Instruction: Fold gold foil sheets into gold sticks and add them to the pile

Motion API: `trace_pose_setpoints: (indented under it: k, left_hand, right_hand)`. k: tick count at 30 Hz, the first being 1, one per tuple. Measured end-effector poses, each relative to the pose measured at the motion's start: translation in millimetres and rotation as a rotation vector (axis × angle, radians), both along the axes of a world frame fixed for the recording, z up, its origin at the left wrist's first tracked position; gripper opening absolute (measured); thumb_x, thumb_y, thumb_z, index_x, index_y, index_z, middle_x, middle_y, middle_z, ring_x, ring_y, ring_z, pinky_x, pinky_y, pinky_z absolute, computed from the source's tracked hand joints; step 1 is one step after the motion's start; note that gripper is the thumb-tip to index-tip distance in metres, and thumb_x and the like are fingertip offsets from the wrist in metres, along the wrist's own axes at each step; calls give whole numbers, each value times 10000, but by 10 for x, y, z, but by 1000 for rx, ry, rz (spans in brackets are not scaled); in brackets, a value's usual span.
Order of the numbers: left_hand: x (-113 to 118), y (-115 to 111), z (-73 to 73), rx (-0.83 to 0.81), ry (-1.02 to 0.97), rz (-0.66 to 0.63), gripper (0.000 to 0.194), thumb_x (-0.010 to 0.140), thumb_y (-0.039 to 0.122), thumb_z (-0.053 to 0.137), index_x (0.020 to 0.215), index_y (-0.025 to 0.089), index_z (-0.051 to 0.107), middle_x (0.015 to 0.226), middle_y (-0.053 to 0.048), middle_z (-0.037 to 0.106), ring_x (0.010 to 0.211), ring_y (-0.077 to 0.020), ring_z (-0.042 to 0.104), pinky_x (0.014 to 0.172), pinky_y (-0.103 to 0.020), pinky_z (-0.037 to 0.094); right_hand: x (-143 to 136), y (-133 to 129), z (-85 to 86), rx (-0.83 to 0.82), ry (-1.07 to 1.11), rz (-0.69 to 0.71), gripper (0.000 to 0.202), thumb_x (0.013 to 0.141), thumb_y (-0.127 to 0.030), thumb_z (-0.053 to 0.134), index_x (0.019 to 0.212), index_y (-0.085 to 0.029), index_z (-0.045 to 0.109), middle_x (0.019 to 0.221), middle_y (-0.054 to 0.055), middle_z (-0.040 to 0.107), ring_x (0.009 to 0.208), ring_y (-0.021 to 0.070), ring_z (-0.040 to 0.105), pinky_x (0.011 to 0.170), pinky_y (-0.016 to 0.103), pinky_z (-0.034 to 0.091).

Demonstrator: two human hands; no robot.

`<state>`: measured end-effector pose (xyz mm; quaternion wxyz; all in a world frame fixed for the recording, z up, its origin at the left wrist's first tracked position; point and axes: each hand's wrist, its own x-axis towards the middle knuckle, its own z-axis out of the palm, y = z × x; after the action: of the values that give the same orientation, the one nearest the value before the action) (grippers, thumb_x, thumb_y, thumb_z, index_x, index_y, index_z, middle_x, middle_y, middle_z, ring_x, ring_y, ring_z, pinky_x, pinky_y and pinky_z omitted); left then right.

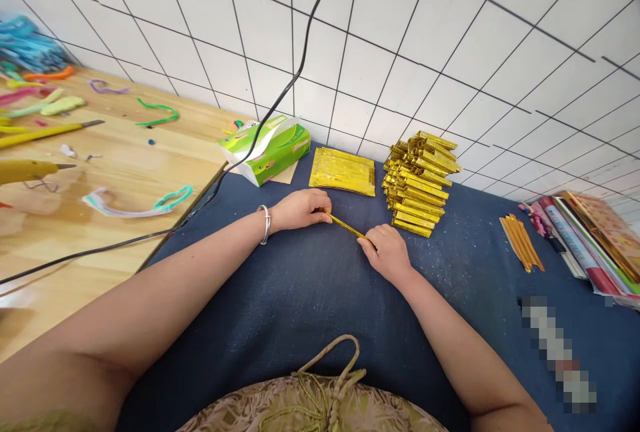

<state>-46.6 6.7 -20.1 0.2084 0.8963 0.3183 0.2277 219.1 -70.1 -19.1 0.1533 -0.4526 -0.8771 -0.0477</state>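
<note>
A thin strip of gold foil paper (347,225) stretches between my two hands, just above the dark blue cloth (320,299). My left hand (303,209), with a silver bangle at the wrist, pinches its left end. The right end is pinched by my right hand (390,251). Behind my left hand lies a flat stack of gold foil sheets (343,171). Beyond my right hand rises a pile of folded gold foil pieces (420,182). My fingers partly cover both ends of the strip.
A green tissue pack (273,149) stands by the tiled wall. A black cable (295,75) hangs down across the left side. Pipe cleaners (30,45) and a yellow glue gun (30,171) lie on the wooden table. Books (595,245) and orange-gold strips (521,243) are at right.
</note>
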Motion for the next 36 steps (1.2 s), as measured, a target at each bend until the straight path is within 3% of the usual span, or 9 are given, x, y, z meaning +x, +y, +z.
trace_pose_setpoints:
  k: [6, 13, 21, 26, 36]
  left_hand:
    - [-52, 66, -25, -168, -47, -119, 261, 823, 399, 591, 729, 159, 623, 713, 10, 577, 666, -96, 529, 646, -202, 380]
    - [-4, 38, 31, -180, -89, -259, 251, 836, 348, 575, 688, 145, 581, 663, 7, 532, 672, -110, 503, 684, -223, 371]
    - [-3, 29, 7, -159, -80, -232, 215, 851, 331, 561, 744, 147, 594, 726, -1, 555, 688, -108, 504, 670, -217, 365]
    - [58, -50, 20, -137, -33, -240, 149, 857, 306, 562, 830, 173, 624, 818, -2, 620, 783, -118, 546, 777, -236, 358]
    - [225, -176, 5, -1, -41, -129, 218, 896, 268, 479, 736, 151, 571, 757, -23, 559, 764, -138, 509, 720, -246, 380]
  right_hand:
    - [21, 20, -1, -87, -3, 111, 333, 942, -356, 407, 676, -186, 513, 688, 28, 545, 712, 155, 449, 693, 292, 321]
    - [25, 7, 8, -145, 74, 210, 321, 937, -319, 407, 665, -185, 511, 661, 21, 528, 680, 148, 432, 694, 299, 315]
    - [54, 8, -18, -154, 86, 205, 330, 946, -328, 390, 677, -185, 519, 674, 24, 530, 698, 152, 436, 702, 304, 314]
    - [51, -3, -16, -121, 24, 215, 325, 946, -344, 390, 700, -182, 529, 695, 31, 527, 724, 158, 427, 698, 300, 309]
    - [78, -30, -25, -89, 29, 173, 330, 946, -347, 397, 693, -181, 527, 697, 30, 520, 724, 157, 427, 699, 303, 306]
